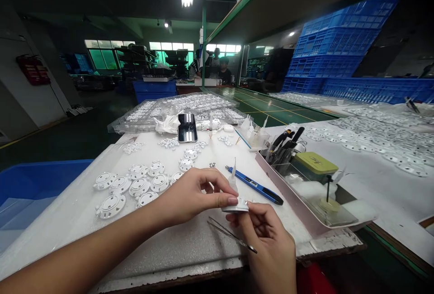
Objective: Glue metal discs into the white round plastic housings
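Fingers [219, 180] of the left hand [188, 196]: closed in a pinch on a small white disc [234, 209], held just above the white work surface [190, 244]. Right hand [267, 239]: fingers curled, tips shut at the disc's right edge. Tweezers [241, 241] slant beneath (gripped or merely lying there, cannot tell). Likely trouble: uneven pressure between the two pinches tips the disc; a brush against the white nozzle [233, 172] close behind could jolt it.

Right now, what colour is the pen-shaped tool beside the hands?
The pen-shaped tool is mostly blue with a black end; head view.
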